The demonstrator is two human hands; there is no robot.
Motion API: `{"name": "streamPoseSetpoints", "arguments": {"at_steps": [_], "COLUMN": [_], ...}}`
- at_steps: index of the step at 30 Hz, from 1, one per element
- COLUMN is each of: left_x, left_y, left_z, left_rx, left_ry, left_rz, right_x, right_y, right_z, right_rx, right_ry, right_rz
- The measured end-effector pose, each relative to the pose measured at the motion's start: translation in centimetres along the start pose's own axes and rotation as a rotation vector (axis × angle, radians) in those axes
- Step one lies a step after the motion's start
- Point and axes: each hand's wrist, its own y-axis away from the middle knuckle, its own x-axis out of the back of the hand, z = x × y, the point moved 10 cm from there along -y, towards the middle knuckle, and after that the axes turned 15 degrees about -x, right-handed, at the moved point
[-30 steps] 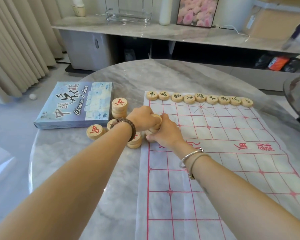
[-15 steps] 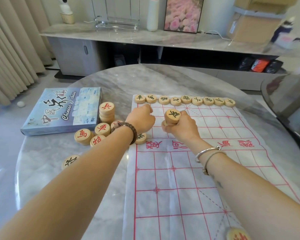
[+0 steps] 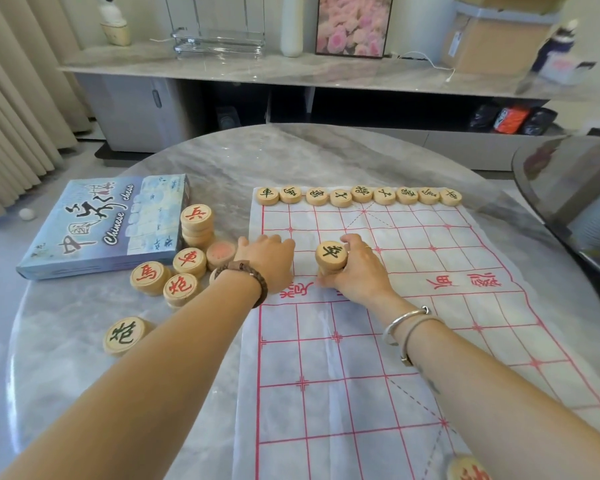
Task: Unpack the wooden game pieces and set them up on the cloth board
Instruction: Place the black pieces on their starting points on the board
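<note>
since a second ago the right hand [image 3: 357, 268] has carried a short stack of pale round wooden pieces [image 3: 331, 256] away from the pile at the cloth's left edge and out onto the grid. the two hands, then pressed together, are now apart. the right hand's fingers [image 3: 352, 240] are curled round the sides of that stack, whose top piece shows a black character. the stack stands upright over the far half of the white cloth board with a red grid [image 3: 361, 358], and its base is hidden by the hand.

the left hand [image 3: 267, 261] rests knuckles up on the board's left edge, fingers bent under. i cannot tell whether it has hold of anything.

a row of nine black-marked pieces [image 3: 361, 195] lines the far edge of the board. left of the cloth, on the grey marble tabletop [image 3: 222, 161], a taller stack of red-marked pieces [image 3: 197, 220] stands just beside the blue cardboard game box [image 3: 101, 226]. several loose red-marked pieces [image 3: 181, 287] lie near it. a lone black-marked piece [image 3: 123, 336] lies nearer, beside the left forearm. one more red-marked piece [image 3: 468, 469] sits on the cloth at the bottom edge of the view, partly cut off.
</note>
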Motion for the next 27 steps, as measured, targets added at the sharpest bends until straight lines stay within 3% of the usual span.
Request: {"name": "streamPoseSetpoints", "arguments": {"at_steps": [5,15,23,27], "left_x": [1.5,1.7,0.0,-0.1], "left_y": [-0.9,-2.9,-4.1,-4.2], "left_z": [1.7,5.1,8.8,8.9], "left_rx": [-0.014,-0.033,-0.106,-0.094], "left_ry": [0.166,0.281,0.133,0.108], "left_rz": [0.110,0.098,0.015,0.010], "right_x": [0.9,9.5,5.4,6.6], "right_y": [0.3,-2.0,-2.4,-2.4], "right_z": [-1.2,4.2,6.5,7.0], "right_rx": [0.062,-0.157,-0.107,-0.100], "right_ry": [0.078,-0.063,0.117,0.002], "right_rz": [0.066,0.266,0.103,0.133]}}
